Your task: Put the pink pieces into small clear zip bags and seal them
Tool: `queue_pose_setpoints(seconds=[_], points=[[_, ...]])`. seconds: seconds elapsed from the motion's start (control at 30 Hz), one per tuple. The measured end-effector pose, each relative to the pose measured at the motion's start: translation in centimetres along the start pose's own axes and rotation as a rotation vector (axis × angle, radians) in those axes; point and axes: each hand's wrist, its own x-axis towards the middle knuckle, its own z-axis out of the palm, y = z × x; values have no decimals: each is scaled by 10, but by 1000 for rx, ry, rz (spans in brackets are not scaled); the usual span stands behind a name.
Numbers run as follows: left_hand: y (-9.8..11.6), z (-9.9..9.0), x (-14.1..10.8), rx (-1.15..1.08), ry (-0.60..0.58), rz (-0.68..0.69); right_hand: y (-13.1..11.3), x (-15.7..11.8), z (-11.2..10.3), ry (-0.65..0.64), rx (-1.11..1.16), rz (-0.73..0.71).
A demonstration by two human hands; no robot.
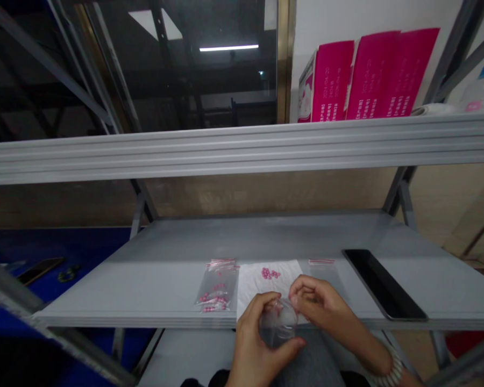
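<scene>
Magenta boxes, high beyond the hands, read 2024/04/20 and 240418 — rest too blurry. Clear container in left hand, fingers curled round it; right hand at its rim — can't tell if gripping. Pink beads just beyond.

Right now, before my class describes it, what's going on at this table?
A person's left hand holds a clear plastic container, with the right hand at its edge; whether that hand pinches anything is unclear. Just beyond, pink beads sit on a white sheet. A clear bag with more beads lies to the left; another bag and a dark flat device lie to the right.
</scene>
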Motion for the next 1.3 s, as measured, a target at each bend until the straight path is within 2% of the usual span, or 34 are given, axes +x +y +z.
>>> queue_pose_setpoints(seconds=[0.07,0.17,0.23,0.4,0.47,0.7,0.83,1.0,1.03,1.07,1.2,1.3], points=[[0,3,-3,25,3,49,1,-2,2,22,-66,-18],[-2,7,-4,61,33,94,7,-1,1,-59,-124,-11],[-6,9,-3,126,74,132,14,5,-2,-65,-176,-47],[-21,10,1,317,120,258,24,33,-13,160,-663,-211],[-27,11,1,345,120,283,27,43,-11,189,-756,-234],[-33,14,-3,387,134,270,35,61,1,197,-835,-239],[-29,13,-2,384,145,196,29,56,-3,186,-801,-239],[-27,13,-1,374,143,150,9,35,-8,-28,-543,-284],[-27,13,-1,374,141,145,7,34,-8,-38,-509,-274],[-28,14,-1,375,140,137,7,34,-7,-11,-507,-257],[-29,14,-2,370,139,116,22,49,2,224,-657,-182],[-28,14,-2,356,134,114,34,61,8,292,-710,-154]])
